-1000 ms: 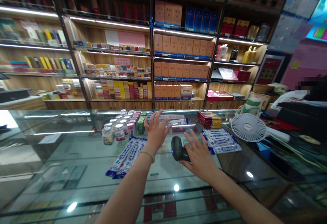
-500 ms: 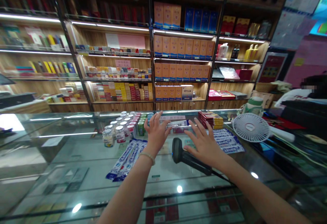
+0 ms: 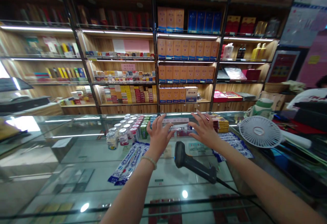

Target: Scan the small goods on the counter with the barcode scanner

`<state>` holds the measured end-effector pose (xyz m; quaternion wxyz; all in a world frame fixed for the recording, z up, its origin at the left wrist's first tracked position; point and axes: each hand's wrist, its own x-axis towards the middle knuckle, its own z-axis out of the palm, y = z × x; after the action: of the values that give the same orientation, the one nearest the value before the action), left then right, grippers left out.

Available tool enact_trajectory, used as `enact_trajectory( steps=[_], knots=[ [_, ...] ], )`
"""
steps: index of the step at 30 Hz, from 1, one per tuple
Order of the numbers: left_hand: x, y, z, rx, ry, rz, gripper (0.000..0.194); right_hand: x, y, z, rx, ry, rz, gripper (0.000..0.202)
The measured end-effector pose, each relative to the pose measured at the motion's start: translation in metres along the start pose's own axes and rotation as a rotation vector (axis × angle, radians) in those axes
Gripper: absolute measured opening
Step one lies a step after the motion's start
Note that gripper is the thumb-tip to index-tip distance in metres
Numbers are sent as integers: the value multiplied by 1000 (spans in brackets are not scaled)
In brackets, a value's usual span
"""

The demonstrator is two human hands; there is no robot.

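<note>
My left hand point(image 3: 158, 136), a band on its wrist, hovers over the glass counter with its fingers apart, holding nothing. It is between the rows of small round containers point(image 3: 123, 136) and a clear flat packet point(image 3: 181, 127). My right hand point(image 3: 204, 130) is spread and bare on the packet's other side, in front of a stack of red and yellow packs point(image 3: 221, 124). Whether the fingertips touch the packet, I cannot tell. A black handheld scanner point(image 3: 195, 164) lies below my right hand. Long blue-and-white sachets point(image 3: 130, 162) lie left of my left wrist.
More blue-and-white sachets point(image 3: 236, 145) lie right of my right wrist. A white round fan point(image 3: 259, 132) and a green-and-white jug point(image 3: 263, 106) stand at the right. Lit shelves with boxes point(image 3: 187, 74) line the back wall. Part of a person point(image 3: 310, 98) shows at the far right.
My right hand has moved forward, up off the area beside the scanner and closer to the clear packet and stacked packs. My left hand stays nearly in place. The view has shifted slightly.
</note>
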<state>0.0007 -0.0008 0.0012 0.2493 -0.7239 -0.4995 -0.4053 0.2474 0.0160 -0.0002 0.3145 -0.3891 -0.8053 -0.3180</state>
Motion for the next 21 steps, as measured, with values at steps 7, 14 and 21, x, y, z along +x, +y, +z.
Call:
enact_trajectory(
  steps=[7, 14, 21],
  knots=[
    [-1, 1, 2, 12, -23, 6, 20, -8, 0, 20, 10, 79, 18, 29],
    [-3, 6, 6, 7, -55, 26, 22, -9, -1, 16, 9, 93, 32, 20],
    [-3, 11, 6, 26, -40, 65, 14, -7, -3, 10, 46, 118, 140, 12]
  ],
)
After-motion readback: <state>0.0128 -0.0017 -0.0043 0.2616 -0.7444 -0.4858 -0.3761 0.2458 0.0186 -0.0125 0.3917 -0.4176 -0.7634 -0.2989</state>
